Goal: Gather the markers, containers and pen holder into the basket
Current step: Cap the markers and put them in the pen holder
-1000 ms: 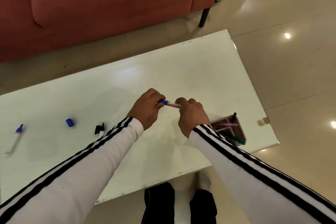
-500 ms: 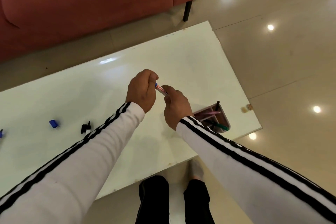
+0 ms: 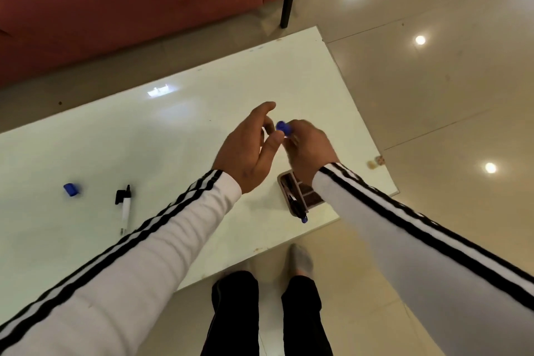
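My right hand (image 3: 307, 150) grips a blue-capped marker (image 3: 283, 127) above the white table (image 3: 173, 130); only its blue end shows past my fingers. My left hand (image 3: 248, 150) hovers just left of it with fingers relaxed and apart, holding nothing. Below my right wrist stands a pink pen holder (image 3: 300, 196) with several markers in it, partly hidden by my sleeve. A white marker with a black tip (image 3: 125, 208) lies on the table to the left, and a loose blue cap (image 3: 70, 189) lies further left. No basket is in view.
A red sofa (image 3: 130, 3) stands beyond the table's far edge, with a black leg (image 3: 286, 11) at its right end. The table's near right corner is close to the pen holder. My legs and a socked foot (image 3: 300, 260) are below the near edge.
My left hand has let go of the marker and opened. My right hand keeps the marker, now turned with its blue cap up. The view shifted, showing the marker on the left.
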